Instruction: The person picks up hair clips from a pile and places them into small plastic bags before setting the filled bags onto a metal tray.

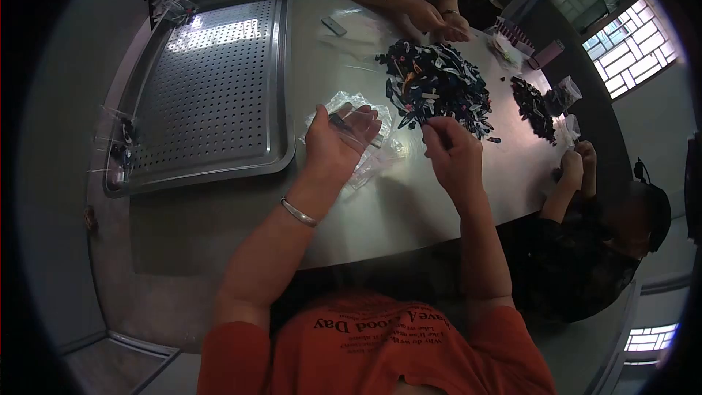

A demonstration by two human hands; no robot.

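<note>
My left hand (pixel 333 143) holds a clear plastic bag (pixel 358 121) with a small dark piece in it, just above a heap of more clear bags (pixel 380 153) on the metal table (pixel 380 212). My right hand (pixel 453 150) is at the near edge of a big pile of small dark parts (pixel 439 84), fingers pinched; what they hold is too small to tell. A silver bangle (pixel 298 212) is on my left wrist.
A large perforated metal tray (pixel 212 88) lies at the left, with a few filled bags (pixel 121 146) along its left rim. One person across the table (pixel 431 14) and another at the right (pixel 574 168) work beside a smaller dark pile (pixel 534 106).
</note>
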